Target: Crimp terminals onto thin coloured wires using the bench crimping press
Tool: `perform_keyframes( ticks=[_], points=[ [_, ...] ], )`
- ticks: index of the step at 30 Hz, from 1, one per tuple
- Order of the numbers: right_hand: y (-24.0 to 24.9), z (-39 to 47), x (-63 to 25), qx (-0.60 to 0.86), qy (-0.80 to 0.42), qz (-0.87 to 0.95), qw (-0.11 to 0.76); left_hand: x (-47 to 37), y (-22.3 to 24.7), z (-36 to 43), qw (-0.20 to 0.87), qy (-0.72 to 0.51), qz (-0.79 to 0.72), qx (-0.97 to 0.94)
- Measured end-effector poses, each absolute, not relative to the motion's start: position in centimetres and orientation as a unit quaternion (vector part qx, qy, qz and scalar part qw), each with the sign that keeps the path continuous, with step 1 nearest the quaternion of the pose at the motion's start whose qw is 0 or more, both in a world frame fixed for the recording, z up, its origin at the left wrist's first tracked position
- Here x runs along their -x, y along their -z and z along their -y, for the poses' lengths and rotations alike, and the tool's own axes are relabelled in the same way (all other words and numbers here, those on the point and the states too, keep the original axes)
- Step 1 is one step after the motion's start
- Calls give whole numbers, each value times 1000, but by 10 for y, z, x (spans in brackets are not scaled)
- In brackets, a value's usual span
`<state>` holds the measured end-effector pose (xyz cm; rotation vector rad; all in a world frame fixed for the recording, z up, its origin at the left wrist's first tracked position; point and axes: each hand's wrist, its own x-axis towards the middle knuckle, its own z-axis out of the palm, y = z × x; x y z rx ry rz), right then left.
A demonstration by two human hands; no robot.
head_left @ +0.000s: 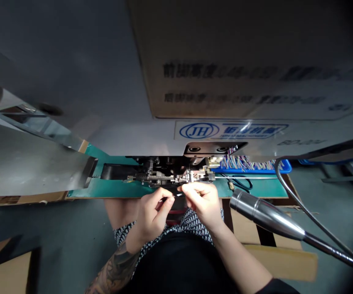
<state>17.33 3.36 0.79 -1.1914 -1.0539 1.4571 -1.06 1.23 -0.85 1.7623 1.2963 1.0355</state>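
My left hand (152, 213) is closed in a pinch, thumb against forefinger, just in front of the machine's metal feed mechanism (191, 176). Whatever lies between those fingertips is too small to make out. Right beside it, my right hand (205, 204) is pinched too, its fingertips close to the mechanism's front edge. A tiny white piece (179, 194) shows in the gap between the two hands; I cannot tell which hand, if either, has hold of it.
The machine's grey housing (103, 90) looms overhead. On the green tabletop (265, 188), a blue tray (286, 166) holds many thin coloured wires (240, 163) at the back right. A metal gooseneck lamp (265, 216) reaches in from the right. Cardboard (286, 261) lies below.
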Motion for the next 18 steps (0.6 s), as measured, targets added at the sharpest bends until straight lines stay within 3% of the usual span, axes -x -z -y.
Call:
perform_keyframes(
  ticks=[3, 6, 13, 18],
  points=[
    [-3, -25, -173, 500, -576, 414, 497, 10, 2, -12, 503, -377, -517, -580],
    [6, -21, -173, 507, -490, 475, 526, 7, -1, -15, 572, -371, -512, -523],
    [-4, -24, -186, 414, -267, 695, 523, 8, -14, -10, 427, -425, -489, -631],
    [-13, -22, -188, 314, -202, 778, 506, 4, -26, -6, 454, -494, -424, -609]
  ],
)
